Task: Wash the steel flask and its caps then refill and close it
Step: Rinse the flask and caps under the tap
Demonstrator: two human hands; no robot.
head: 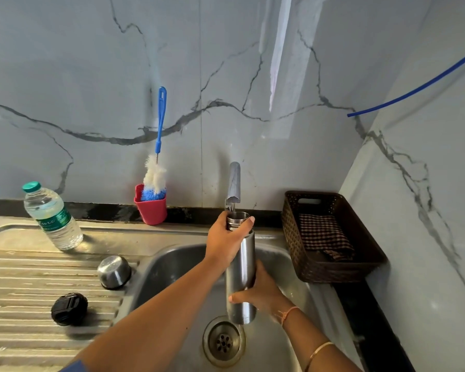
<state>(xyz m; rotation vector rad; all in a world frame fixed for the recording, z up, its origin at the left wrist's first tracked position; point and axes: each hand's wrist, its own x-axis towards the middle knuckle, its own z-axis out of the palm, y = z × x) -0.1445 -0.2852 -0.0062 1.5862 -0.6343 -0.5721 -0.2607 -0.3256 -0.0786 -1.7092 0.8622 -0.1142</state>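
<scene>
1. Steel flask [240, 264]: uncapped and held upright over the sink [167, 264], with its open mouth directly beneath the tap [234, 183] spout. Whether water is running is too fine to tell.
2. Left hand [226, 240]: fingers and thumb are wrapped round the threaded neck, just under the rim.
3. Right hand [263, 291]: closed round the lower body, thumb across the front. The flask's base hangs free above the drain [223, 340].
4. Steel outer cap [114, 271]: lying mouth-down on the drainboard [24, 277] at the basin's edge.
5. Black inner cap [69, 308]: on the drainboard ribs, nearer the camera and apart from the steel cap.
6. Handling, judged: the flask is rigid, with a smooth polished wall that is probably slick when wet, and it should grow heavier as it fills. The threads give the surest purchase, and a second hand low on the body steadies it. The caps look small and light.
7. Also present: a plastic water bottle [53, 217], a bottle brush [156, 173] in a red holder [151, 210], and a wicker basket [330, 275] holding a checked cloth [322, 234].
</scene>
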